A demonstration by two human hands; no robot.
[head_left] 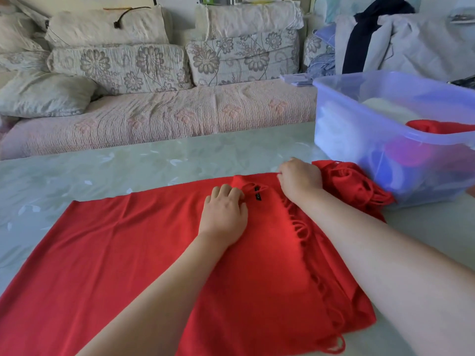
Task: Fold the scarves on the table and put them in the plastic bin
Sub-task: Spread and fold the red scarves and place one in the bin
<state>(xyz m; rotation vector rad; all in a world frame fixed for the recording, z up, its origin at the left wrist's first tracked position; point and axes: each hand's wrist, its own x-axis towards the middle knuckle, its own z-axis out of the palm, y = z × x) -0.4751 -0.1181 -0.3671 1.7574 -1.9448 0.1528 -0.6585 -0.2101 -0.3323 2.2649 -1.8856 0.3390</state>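
**Both hands on the red scarf beside the bin**

A red scarf (144, 242) lies spread flat on the table (154, 160), reaching from the left edge of the view to the plastic bin (341, 129) at the right. Its fringe (298, 224) runs down the right side, and a bunched part of it touches the bin's near wall.

The left hand (223, 209) rests on the middle of the scarf. Its fingers (232, 194) are curled and pinch the cloth just beside a small black label (257, 194). The right hand (299, 178) is at the scarf's far edge, its fingers (282, 174) curled down and gripping the fabric there. Both forearms lie over the scarf.

Inside the bin, a piece of red cloth (437, 125) shows against the right wall, on top of pale things. A sofa (180, 111) with flowered cushions stands behind the table.
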